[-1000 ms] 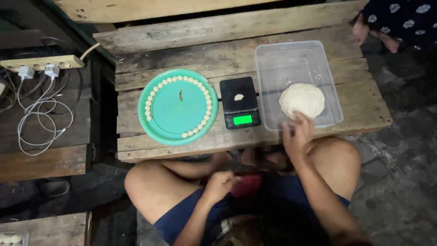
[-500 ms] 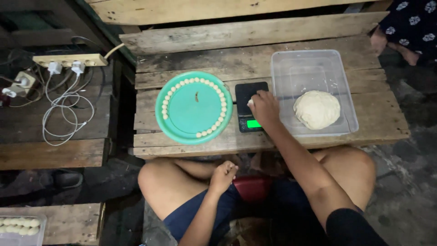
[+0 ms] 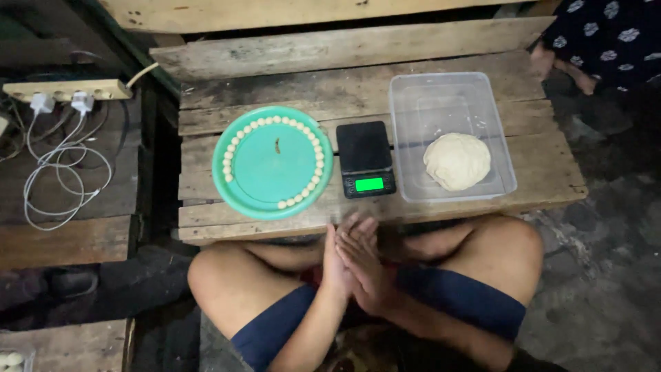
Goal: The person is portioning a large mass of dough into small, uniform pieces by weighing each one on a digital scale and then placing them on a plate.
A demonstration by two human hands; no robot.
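Note:
My left hand [image 3: 335, 265] and my right hand [image 3: 365, 258] are pressed palm to palm over my lap, just below the front edge of the wooden table [image 3: 344, 83]. The small dough piece lies hidden between the palms. On the table, a black scale [image 3: 365, 148] with a lit green display has a bare platform. Left of it lies a green plate [image 3: 268, 172] with a ring of small dough balls [image 3: 275, 120] along its rim. To the right, a clear plastic container [image 3: 413, 89] holds a large dough lump [image 3: 456, 160].
A power strip [image 3: 65, 89] with plugs and white cables [image 3: 55, 172] lies on wooden boards to the left. Another person in dark patterned cloth [image 3: 606, 41] sits at the top right. A small tray of dough balls [image 3: 10, 359] shows at the bottom left corner.
My right hand went from the container to the scale, took the small dough piece off it, and came down to meet my left hand. The scale platform is now bare.

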